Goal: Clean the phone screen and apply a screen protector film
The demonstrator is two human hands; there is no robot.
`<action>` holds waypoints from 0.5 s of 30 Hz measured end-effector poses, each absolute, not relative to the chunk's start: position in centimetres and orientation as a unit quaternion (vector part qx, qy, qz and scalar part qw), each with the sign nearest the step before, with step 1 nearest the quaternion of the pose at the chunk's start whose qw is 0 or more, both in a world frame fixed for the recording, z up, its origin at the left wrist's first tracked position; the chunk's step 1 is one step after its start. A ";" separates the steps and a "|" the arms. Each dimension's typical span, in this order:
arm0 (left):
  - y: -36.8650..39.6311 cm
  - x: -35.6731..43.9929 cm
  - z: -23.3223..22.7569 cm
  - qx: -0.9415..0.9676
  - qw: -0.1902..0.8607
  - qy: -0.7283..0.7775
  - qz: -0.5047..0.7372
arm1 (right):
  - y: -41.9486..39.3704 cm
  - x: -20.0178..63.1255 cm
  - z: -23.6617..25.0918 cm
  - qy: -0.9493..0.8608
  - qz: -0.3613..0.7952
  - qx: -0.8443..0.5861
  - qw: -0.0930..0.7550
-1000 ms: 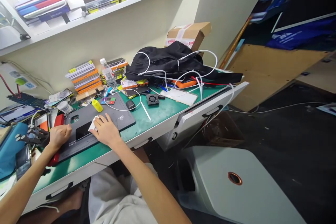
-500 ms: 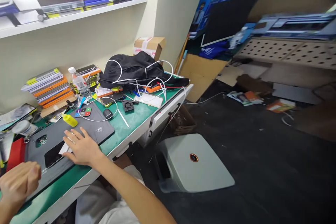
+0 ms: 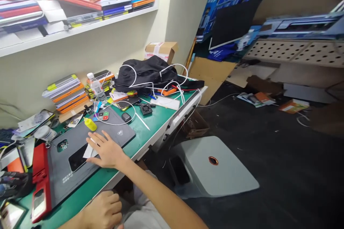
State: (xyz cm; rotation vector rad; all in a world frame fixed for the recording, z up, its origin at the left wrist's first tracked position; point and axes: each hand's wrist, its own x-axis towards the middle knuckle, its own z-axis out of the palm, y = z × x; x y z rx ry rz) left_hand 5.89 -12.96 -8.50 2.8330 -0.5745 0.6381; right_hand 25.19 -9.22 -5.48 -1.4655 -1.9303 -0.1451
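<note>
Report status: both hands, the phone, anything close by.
Left fingers curled into a fist. Right fingers spread over white paper. Dark phone flat on gray mat, paper overlapping one end. Yellow bottle close beyond.

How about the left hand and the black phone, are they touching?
Apart. The head view shows gray mat and green desktop between the left hand and the black phone.

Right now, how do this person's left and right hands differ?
The right hand has its fingers stretched and spread, while the left hand is curled. The right hand is over a white sheet that overlaps the black phone; the left hand is lower in the picture, off the grey mat, with no object showing in it. Both hands are bare.
</note>
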 end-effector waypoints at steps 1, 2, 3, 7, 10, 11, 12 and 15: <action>-12.7 5.5 -9.0 0.951 0.099 -0.196 0.219 | -9.3 25.2 -5.6 -0.747 -0.051 -0.563 0.350; -12.5 5.0 -9.5 0.949 0.107 -0.196 0.222 | -9.3 25.3 -5.7 -0.749 -0.046 -0.561 0.349; -12.3 4.5 -10.0 0.949 0.115 -0.193 0.223 | -9.4 25.3 -5.9 -0.751 -0.041 -0.559 0.348; -13.3 3.0 -12.0 0.953 0.138 -0.178 0.203 | -10.0 25.5 -6.7 -0.756 -0.021 -0.555 0.347; -15.1 2.7 -13.5 0.955 0.153 -0.186 0.175 | -10.4 25.6 -7.6 -0.758 -0.023 -0.551 0.348; -15.6 2.8 -13.9 0.955 0.158 -0.188 0.166 | -10.6 25.6 -7.9 -0.759 -0.032 -0.547 0.352; -16.1 2.9 -14.3 0.956 0.161 -0.187 0.156 | -10.7 25.7 -8.1 -0.759 -0.044 -0.542 0.358; -16.8 3.5 -15.1 0.965 0.164 -0.157 0.128 | -11.4 25.9 -8.5 -0.755 -0.086 -0.524 0.385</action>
